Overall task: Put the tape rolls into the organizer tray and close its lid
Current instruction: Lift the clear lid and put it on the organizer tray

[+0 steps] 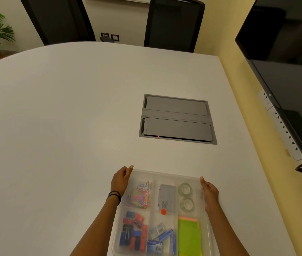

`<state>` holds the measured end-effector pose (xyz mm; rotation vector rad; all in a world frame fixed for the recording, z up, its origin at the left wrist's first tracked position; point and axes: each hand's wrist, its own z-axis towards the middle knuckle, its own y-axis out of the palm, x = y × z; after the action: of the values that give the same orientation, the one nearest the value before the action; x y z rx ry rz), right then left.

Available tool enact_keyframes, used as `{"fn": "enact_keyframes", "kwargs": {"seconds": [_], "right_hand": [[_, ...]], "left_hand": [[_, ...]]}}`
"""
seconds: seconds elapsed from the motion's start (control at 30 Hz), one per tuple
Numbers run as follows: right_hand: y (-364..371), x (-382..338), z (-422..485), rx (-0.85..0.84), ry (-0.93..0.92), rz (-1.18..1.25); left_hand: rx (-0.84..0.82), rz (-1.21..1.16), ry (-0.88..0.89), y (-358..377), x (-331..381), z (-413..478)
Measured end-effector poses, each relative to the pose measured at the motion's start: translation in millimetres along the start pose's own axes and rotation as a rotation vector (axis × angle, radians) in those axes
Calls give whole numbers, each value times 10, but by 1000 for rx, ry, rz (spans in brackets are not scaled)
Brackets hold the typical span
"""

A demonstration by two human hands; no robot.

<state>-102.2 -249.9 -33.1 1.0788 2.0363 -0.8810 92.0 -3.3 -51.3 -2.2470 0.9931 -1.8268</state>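
A clear plastic organizer tray (208, 226) lies at the table's near edge, with its translucent lid (165, 175) lying flat over it. Two green-tinted tape rolls (185, 189) (187, 204) sit in the far right compartment, seen through the lid. My left hand (121, 180) grips the lid's far left corner. My right hand (209, 194) holds its right edge near the far corner. Other compartments hold coloured paper clips (141, 194), red, blue and black binder clips (133, 231), a grey card box (166, 198), blue staplers and green sticky notes (189, 235).
The tray rests on a wide white table (63, 126). A grey cable hatch (177, 119) is set into the table beyond the tray. A dark screen (285, 80) hangs on the right wall. Two black chairs (174, 23) stand at the far side.
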Motion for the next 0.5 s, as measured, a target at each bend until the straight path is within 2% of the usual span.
{"fn": "enact_keyframes", "kwargs": {"seconds": [0.3,0.5], "right_hand": [[101,-177,81,-93,-86,-301],[80,-161,53,-60,-92,-222]], "left_hand": [[42,-47,-38,-5,90,145],[92,-25,-34,-1,58,103]]}}
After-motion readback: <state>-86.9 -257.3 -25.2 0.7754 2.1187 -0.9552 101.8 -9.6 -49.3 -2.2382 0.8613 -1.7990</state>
